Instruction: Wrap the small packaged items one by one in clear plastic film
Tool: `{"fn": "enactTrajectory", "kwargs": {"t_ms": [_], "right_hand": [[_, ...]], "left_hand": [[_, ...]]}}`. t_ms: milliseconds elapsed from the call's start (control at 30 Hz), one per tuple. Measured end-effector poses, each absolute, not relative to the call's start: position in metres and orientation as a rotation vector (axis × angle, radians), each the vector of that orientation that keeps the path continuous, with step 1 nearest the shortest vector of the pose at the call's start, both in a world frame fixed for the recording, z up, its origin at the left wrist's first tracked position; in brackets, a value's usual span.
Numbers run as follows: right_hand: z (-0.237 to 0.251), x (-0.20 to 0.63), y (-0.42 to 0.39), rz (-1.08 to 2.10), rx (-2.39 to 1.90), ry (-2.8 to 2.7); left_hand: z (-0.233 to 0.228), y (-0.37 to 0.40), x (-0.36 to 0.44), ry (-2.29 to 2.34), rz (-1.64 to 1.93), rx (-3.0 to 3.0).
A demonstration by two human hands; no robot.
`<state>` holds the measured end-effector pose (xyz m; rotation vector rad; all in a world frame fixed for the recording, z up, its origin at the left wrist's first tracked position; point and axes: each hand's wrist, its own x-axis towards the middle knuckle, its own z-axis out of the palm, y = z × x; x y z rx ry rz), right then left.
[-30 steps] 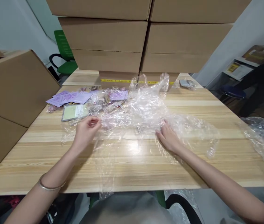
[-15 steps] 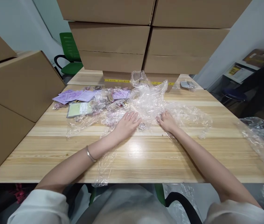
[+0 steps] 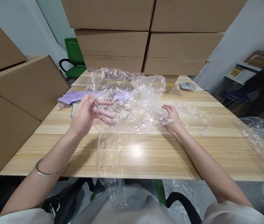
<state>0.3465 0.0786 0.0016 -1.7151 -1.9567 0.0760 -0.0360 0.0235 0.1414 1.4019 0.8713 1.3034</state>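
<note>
Here I see the clear plastic sheet [image 3: 132,99] lifted above the middle of the wooden table [image 3: 192,155], its tail hanging over the near edge. My left hand [image 3: 87,113] pinches it, other fingers spread. My right hand [image 3: 172,116], half curled, grips its crumpled right side. Purple packets [image 3: 72,96] lie behind.

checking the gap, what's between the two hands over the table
In the head view, only crumpled clear plastic film spans from the left hand to the right hand, lifted above the wooden table.
</note>
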Motion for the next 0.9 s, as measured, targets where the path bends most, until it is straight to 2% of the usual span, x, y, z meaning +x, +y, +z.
{"fn": "enactTrajectory", "kwargs": {"t_ms": [67, 100, 200, 267, 333, 400, 467, 567, 667, 767, 833, 900], "right_hand": [[0.016, 0.346, 0.071, 0.183, -1.677, -1.860], [0.023, 0.343, 0.066, 0.348, -1.645, -1.819], [0.041, 0.328, 0.048, 1.174, -1.472, -1.636], [0.052, 0.316, 0.035, 1.544, -1.389, -1.515], [0.062, 0.309, 0.024, 1.484, -1.443, -1.549], [0.077, 0.308, 0.017, 1.232, -1.456, -1.589], [0.097, 0.314, 0.014, 1.050, -1.311, -1.565], [0.137, 0.325, 0.012, 0.954, -1.019, -1.453], [0.174, 0.324, 0.007, 0.808, -1.009, -1.503], [0.195, 0.302, -0.002, 0.627, -1.121, -1.797], [0.200, 0.277, -0.009, 0.596, -1.154, -1.997], [0.201, 0.250, -0.014, 0.610, -1.130, -2.109]], "left_hand": [[0.138, 0.024, -0.047, 0.915, 1.318, 1.328], [0.134, 0.025, -0.051, 0.943, 1.326, 1.291], [0.118, 0.025, -0.058, 0.997, 1.342, 1.188], [0.111, 0.023, -0.061, 1.019, 1.368, 1.129], [0.108, 0.017, -0.064, 1.037, 1.400, 1.088], [0.111, 0.007, -0.067, 1.032, 1.421, 1.089], [0.113, -0.005, -0.072, 0.979, 1.439, 1.151], [0.111, -0.023, -0.079, 0.949, 1.382, 1.312], [0.106, -0.031, -0.086, 1.279, 1.289, 1.425], [0.115, -0.025, -0.090, 1.531, 1.614, 1.656], [0.131, -0.019, -0.085, 1.301, 1.680, 1.941], [0.149, -0.014, -0.073, 0.987, 1.369, 2.097]]}}
